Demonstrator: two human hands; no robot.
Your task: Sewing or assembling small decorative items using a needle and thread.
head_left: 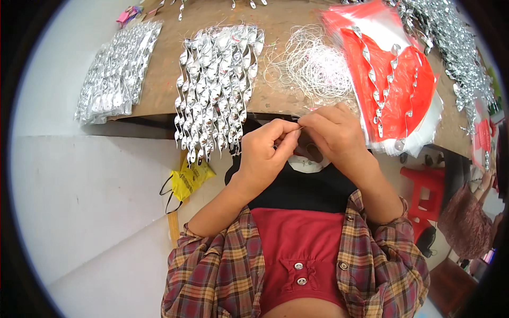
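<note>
My left hand [269,148] and my right hand [338,132] meet at the table's front edge, over my lap. Thumb and index finger are pinched on each, with the fingertips almost touching. Whatever is between them is too fine to make out. Just beyond my right hand lies a loose tangle of white thread [321,66]. Twisted silver foil strips [217,79] hang in a bunch over the table edge, beyond and left of my left hand. To the right of my right hand, more silver twists rest on red and clear plastic bags [392,79].
Another stack of silver twists [119,69] lies at the table's left end. Silver tinsel [450,47] is heaped at the far right of the brown table [286,18]. Below are a yellow bag [190,180] and a red stool [424,188]. Another person [469,222] is at the right.
</note>
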